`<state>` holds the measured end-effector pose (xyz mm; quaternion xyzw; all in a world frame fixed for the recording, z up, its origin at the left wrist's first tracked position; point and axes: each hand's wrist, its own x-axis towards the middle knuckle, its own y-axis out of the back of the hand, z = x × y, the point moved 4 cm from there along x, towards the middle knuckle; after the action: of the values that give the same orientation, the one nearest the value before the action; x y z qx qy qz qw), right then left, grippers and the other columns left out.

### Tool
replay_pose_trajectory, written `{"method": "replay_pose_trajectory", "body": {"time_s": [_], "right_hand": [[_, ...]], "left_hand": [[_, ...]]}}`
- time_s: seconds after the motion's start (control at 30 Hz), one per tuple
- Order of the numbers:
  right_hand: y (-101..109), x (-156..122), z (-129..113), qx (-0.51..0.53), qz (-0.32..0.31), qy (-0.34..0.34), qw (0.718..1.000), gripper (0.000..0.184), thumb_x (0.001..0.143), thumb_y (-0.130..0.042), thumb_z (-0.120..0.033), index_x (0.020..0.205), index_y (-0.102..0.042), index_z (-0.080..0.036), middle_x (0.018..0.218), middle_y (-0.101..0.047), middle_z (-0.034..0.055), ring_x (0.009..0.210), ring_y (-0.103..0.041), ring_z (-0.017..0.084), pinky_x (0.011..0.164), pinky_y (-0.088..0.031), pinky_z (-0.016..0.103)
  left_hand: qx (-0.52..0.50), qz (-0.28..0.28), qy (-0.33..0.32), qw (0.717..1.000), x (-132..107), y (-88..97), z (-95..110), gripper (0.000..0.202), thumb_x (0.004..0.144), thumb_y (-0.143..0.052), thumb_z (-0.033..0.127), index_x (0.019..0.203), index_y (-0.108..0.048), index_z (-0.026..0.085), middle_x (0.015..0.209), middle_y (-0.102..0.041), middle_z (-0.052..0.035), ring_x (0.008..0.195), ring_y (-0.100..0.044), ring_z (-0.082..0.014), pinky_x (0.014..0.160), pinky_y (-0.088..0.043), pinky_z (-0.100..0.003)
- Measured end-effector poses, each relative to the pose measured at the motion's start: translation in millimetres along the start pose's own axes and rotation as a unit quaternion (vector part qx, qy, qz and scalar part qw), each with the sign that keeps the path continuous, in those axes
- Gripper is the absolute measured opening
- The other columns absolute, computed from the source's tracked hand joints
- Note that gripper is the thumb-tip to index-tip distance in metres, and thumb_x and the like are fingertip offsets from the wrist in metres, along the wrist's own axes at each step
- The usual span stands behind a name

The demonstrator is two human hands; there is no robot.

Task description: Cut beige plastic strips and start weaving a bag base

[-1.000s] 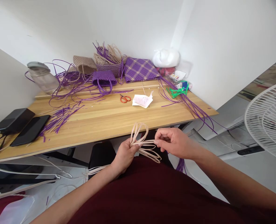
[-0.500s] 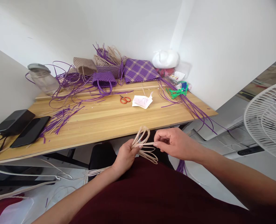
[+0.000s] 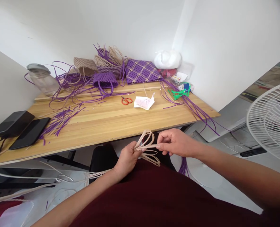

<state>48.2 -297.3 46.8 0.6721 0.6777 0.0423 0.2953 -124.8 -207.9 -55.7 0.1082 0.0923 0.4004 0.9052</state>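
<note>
A looped bundle of beige weaving cord [image 3: 147, 138] is gripped in my left hand [image 3: 128, 158], its loops fanning out above and below the thumb. More beige strands [image 3: 98, 174] trail out to the left beneath my left wrist. My right hand [image 3: 175, 142] pinches strands of the same cord just right of the loops, thumb against forefinger. Both hands are in front of my body, just below the table's front edge. My left palm hides the middle of the bundle.
On the wooden table [image 3: 102, 121] lie orange-handled scissors [image 3: 126, 100], a paper slip [image 3: 144, 102], purple cord offcuts [image 3: 61, 119], a phone [image 3: 30, 133] and a black box [image 3: 13, 122]. Woven purple bags [image 3: 143, 72] and a jar [image 3: 44, 80] stand behind. A fan [image 3: 272, 119] stands at right.
The upper loops have shifted slightly lower and widened a little. Both hands keep their hold on the cord, with hardly any movement; the view has moved slightly.
</note>
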Motion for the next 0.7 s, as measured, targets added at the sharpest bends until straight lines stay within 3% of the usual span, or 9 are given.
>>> {"method": "replay_pose_trajectory", "body": {"time_s": [0.27, 0.53, 0.7], "right_hand": [[0.2, 4.9, 5.2, 0.025, 0.009, -0.014, 1.000, 0.014, 0.080, -0.066, -0.028, 0.082, -0.060, -0.016, 0.072, -0.069, 0.0046, 0.062, -0.067, 0.015, 0.046, -0.048, 0.019], [1.3, -4.9, -7.4, -0.106, 0.035, 0.057, 0.992, 0.016, 0.081, -0.064, -0.029, 0.071, -0.065, -0.017, 0.061, -0.065, 0.0000, 0.052, -0.056, 0.010, 0.047, -0.041, 0.020], [-1.4, 1.2, 6.0, -0.015, 0.002, -0.008, 1.000, 0.009, 0.078, -0.065, -0.026, 0.081, -0.067, -0.017, 0.067, -0.068, 0.0025, 0.060, -0.065, 0.014, 0.051, -0.050, 0.021]], "left_hand": [[0.040, 0.005, -0.006, 0.999, 0.7, 2.2, -1.3, 0.028, 0.085, -0.059, 0.047, 0.079, -0.060, 0.020, 0.070, -0.057, 0.0020, 0.065, -0.046, -0.0145, 0.060, -0.035, -0.024], [0.074, -0.001, -0.005, 0.997, -1.3, 4.7, 6.8, 0.026, 0.085, -0.057, 0.043, 0.073, -0.051, 0.021, 0.068, -0.054, 0.0037, 0.066, -0.044, -0.0142, 0.060, -0.034, -0.023], [0.103, -0.005, -0.023, 0.994, -1.9, 5.2, 6.0, 0.024, 0.087, -0.055, 0.043, 0.076, -0.051, 0.022, 0.070, -0.055, 0.0039, 0.066, -0.045, -0.0141, 0.061, -0.034, -0.023]]}}
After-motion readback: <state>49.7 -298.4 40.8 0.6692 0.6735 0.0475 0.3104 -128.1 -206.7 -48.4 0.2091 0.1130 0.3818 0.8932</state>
